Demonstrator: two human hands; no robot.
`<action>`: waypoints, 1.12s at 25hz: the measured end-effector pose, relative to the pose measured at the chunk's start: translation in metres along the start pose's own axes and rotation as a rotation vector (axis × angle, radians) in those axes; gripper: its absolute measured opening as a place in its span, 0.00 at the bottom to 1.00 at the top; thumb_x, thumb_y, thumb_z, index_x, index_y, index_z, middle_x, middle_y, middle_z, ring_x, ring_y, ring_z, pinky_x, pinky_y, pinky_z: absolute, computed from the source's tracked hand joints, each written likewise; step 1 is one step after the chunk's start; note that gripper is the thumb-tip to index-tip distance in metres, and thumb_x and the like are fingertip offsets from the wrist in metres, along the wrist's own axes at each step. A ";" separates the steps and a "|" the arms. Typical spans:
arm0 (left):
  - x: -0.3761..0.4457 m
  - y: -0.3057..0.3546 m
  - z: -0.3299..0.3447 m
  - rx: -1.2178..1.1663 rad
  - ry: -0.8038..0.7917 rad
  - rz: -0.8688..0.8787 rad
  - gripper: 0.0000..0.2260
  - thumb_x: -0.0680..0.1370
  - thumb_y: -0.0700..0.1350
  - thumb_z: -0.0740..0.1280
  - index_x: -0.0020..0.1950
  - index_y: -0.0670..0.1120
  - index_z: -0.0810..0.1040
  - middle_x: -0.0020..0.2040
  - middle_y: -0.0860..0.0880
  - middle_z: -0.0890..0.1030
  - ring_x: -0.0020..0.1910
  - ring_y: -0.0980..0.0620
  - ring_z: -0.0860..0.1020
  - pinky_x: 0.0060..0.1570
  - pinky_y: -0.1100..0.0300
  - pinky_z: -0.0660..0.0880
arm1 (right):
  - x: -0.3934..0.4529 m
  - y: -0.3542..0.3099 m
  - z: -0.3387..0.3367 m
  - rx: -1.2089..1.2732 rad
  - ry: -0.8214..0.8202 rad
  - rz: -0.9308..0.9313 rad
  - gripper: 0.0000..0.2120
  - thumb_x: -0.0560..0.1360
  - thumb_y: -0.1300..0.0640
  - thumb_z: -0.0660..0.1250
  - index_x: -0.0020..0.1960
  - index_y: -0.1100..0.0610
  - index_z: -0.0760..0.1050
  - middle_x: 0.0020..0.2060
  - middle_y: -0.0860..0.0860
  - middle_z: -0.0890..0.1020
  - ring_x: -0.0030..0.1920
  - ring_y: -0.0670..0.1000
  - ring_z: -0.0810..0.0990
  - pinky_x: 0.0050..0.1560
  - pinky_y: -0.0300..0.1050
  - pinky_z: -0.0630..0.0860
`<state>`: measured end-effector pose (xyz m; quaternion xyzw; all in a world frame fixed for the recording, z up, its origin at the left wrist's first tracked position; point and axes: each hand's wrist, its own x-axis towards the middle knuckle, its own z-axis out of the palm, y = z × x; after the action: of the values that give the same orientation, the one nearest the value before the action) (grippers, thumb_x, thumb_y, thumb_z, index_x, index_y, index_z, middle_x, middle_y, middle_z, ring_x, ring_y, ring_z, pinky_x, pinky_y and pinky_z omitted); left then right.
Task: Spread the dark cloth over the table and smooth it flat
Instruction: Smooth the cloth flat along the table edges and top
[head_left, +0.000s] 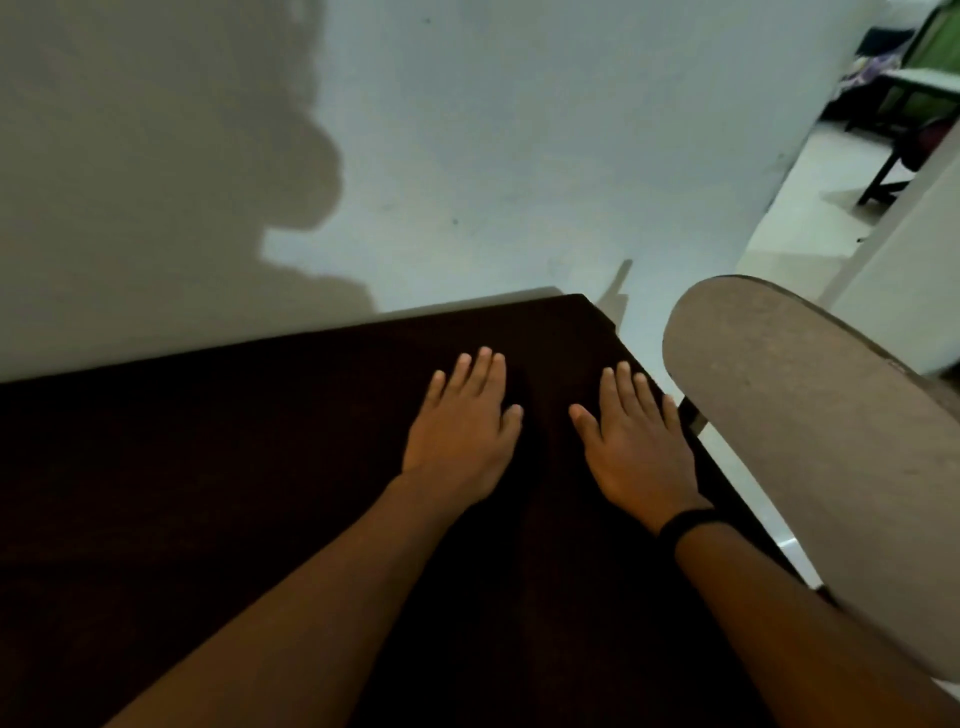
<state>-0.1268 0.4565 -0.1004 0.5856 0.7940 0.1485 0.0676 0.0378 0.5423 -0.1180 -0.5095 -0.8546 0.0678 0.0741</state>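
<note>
The dark cloth (234, 441) covers the table from the left edge of the view to its far right corner, hiding the tabletop beneath. It looks flat, with no clear folds in the dim light. My left hand (462, 431) lies palm down on the cloth, fingers slightly apart, near the far right part of the table. My right hand (636, 441) rests flat beside it, close to the table's right edge, with a black band on the wrist. Neither hand holds anything.
A rounded brown chair back (831, 457) stands right against the table's right side. A pale wall (467, 156) rises just behind the table and carries my shadow. Through an opening at the upper right I see light floor and dark furniture (898, 114).
</note>
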 end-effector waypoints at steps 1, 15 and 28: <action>0.000 0.012 0.008 -0.007 -0.048 -0.002 0.28 0.81 0.57 0.47 0.78 0.48 0.46 0.80 0.49 0.46 0.78 0.52 0.43 0.73 0.53 0.39 | -0.001 0.004 -0.004 0.027 -0.033 -0.002 0.31 0.79 0.41 0.42 0.77 0.56 0.46 0.78 0.55 0.49 0.77 0.53 0.45 0.74 0.53 0.41; -0.072 0.112 0.018 0.024 -0.055 -0.020 0.25 0.82 0.50 0.49 0.78 0.44 0.49 0.80 0.46 0.51 0.78 0.48 0.47 0.74 0.50 0.44 | -0.111 0.021 -0.040 0.222 -0.099 0.008 0.25 0.82 0.51 0.48 0.76 0.58 0.47 0.77 0.56 0.51 0.77 0.52 0.46 0.75 0.49 0.41; -0.166 0.156 0.027 0.030 -0.150 -0.009 0.27 0.82 0.53 0.50 0.78 0.45 0.47 0.80 0.45 0.48 0.78 0.48 0.45 0.73 0.50 0.41 | -0.259 0.070 -0.061 0.192 -0.057 0.022 0.27 0.81 0.47 0.46 0.76 0.58 0.48 0.77 0.56 0.51 0.77 0.52 0.46 0.75 0.50 0.41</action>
<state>0.0732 0.3449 -0.0879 0.5926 0.7914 0.0919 0.1190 0.2313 0.3499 -0.0862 -0.5073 -0.8402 0.1647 0.0977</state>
